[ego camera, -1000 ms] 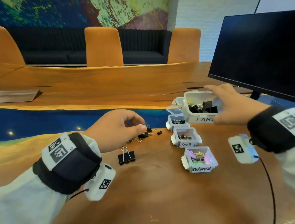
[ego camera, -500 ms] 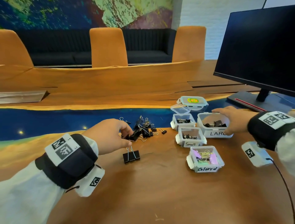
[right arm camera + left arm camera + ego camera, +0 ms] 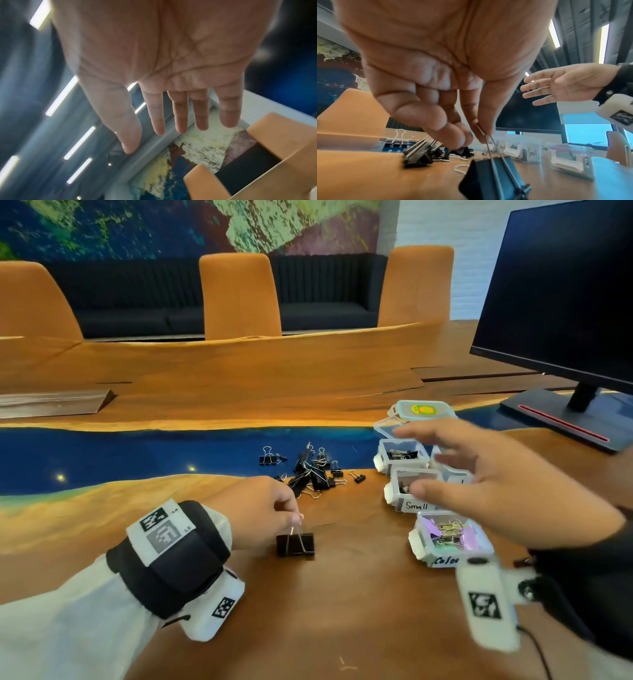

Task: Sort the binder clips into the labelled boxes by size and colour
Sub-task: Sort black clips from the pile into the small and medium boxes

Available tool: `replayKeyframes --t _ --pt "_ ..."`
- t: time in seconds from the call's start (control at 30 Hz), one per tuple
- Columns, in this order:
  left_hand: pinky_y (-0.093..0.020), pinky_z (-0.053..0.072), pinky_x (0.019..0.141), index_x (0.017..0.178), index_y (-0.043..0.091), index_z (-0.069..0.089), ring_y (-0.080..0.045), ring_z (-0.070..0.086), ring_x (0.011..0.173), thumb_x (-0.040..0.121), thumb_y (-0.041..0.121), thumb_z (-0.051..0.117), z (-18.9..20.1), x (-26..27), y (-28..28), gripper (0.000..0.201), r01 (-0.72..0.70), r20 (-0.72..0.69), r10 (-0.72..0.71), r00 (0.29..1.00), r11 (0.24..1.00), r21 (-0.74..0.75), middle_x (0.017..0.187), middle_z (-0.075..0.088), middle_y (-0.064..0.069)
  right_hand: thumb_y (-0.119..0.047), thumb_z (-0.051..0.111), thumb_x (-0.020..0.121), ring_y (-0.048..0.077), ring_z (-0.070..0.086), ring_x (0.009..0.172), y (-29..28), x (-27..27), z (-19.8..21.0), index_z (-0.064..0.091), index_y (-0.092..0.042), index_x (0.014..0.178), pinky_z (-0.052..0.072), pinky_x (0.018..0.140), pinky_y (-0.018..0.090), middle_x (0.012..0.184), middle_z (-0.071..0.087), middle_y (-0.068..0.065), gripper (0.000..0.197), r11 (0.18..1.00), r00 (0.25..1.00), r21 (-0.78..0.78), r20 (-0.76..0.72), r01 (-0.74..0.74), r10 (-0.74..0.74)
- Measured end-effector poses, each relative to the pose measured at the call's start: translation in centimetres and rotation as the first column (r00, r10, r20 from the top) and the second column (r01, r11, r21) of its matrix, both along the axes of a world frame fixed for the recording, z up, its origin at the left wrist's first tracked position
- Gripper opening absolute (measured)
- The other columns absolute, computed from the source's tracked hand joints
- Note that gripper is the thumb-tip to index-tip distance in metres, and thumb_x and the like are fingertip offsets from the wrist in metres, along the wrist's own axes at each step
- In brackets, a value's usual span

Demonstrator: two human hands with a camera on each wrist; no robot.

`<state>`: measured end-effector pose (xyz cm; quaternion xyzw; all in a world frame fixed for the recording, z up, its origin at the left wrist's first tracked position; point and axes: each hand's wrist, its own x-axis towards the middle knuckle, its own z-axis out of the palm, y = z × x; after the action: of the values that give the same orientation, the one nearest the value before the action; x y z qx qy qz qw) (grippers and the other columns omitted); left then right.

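A large black binder clip (image 3: 295, 544) stands on the wooden table, and my left hand (image 3: 260, 513) pinches its wire handles from above; the left wrist view shows the same clip (image 3: 489, 175) under my thumb and fingers. Behind it lies a pile of black clips (image 3: 313, 472). My right hand (image 3: 493, 479) hovers flat and empty above the boxes, fingers spread; in the right wrist view that hand (image 3: 171, 94) shows a bare palm. The Small box (image 3: 416, 489) and the Colored box (image 3: 450, 539) sit below it. The Large box is mostly hidden behind the right hand.
Another clear box with black clips (image 3: 400, 455) stands behind the Small box, with lids (image 3: 423, 410) stacked beyond it. A monitor (image 3: 561, 302) on its stand (image 3: 565, 419) fills the right. Orange chairs (image 3: 239, 296) line the table's far side.
My right hand set the Large box down on the table, let go and lifted, open, over the boxes. My left hand moved from the pile back to the lone large clip and took its handles.
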<state>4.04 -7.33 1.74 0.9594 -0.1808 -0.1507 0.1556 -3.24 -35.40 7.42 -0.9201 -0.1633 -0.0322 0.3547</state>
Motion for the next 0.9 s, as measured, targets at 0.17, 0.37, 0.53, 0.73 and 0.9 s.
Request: replayKeyframes --t 0.17,0.37,0.53,0.73,0.9 --pt "-0.025 0.056 0.076 0.089 0.026 0.069 0.003 0.07 0.082 0.101 0.028 0.057 1.4 -1.9 -0.3 0.016 -0.02 -0.047 0.004 0.999 0.944 -0.329 0.086 0.076 0.014 -0.024 0.076 0.084 -0.015 0.05 0.118 4.4 -0.5 -4.4 0.055 -0.044 0.13 0.044 0.101 0.015 0.124 0.058 -0.032 0.054 0.989 0.992 0.091 -0.032 -0.12 0.123" --pt "-0.025 0.059 0.075 0.093 0.025 0.07 -0.003 0.072 0.082 0.1 0.025 0.059 3.1 -3.2 -0.4 0.013 -0.07 -0.035 0.06 0.998 0.85 -0.523 0.085 0.077 0.007 -0.025 0.07 0.09 -0.003 0.06 0.106 6.4 -0.5 -6.2 0.062 -0.04 0.128 0.047 0.09 0.015 0.11 0.067 -0.025 0.041 0.985 0.993 0.122 0.044 -0.118 0.113" --pt "-0.041 0.059 0.08 0.088 0.028 0.072 -0.011 0.07 0.081 0.097 0.026 0.063 3.2 -3.9 -0.5 0.013 -0.007 0.122 0.093 0.988 0.823 -0.567 0.082 0.075 0.01 -0.025 0.071 0.09 0.002 0.064 0.093 6.7 -0.7 -6.9 0.068 -0.044 0.111 0.049 0.079 0.014 0.093 0.07 -0.02 0.03 0.977 0.996 0.202 0.057 -0.076 0.066" --pt "-0.03 0.053 0.067 0.095 0.031 0.073 -0.005 0.067 0.08 0.095 0.036 0.059 3.9 -6.4 -1.0 0.015 0.366 0.614 -0.098 0.783 0.872 -0.326 0.084 0.071 0.018 -0.019 0.074 0.087 0.002 0.068 0.089 6.2 -0.3 -7.0 0.069 -0.042 0.104 0.053 0.08 0.016 0.092 0.074 -0.018 0.029 0.935 1.0 0.356 0.028 -0.006 -0.005" --pt "-0.034 0.057 0.075 0.099 0.022 0.075 -0.01 0.07 0.092 0.098 0.027 0.062 3.0 -6.7 -0.2 0.014 0.491 0.704 -0.193 0.684 0.835 -0.247 0.095 0.073 0.012 -0.022 0.073 0.088 0.02 0.066 0.079 5.9 -0.1 -7.4 0.076 -0.019 0.095 0.054 0.078 0.036 0.084 0.071 0.005 0.008 0.926 0.998 0.374 0.033 0.04 -0.056"
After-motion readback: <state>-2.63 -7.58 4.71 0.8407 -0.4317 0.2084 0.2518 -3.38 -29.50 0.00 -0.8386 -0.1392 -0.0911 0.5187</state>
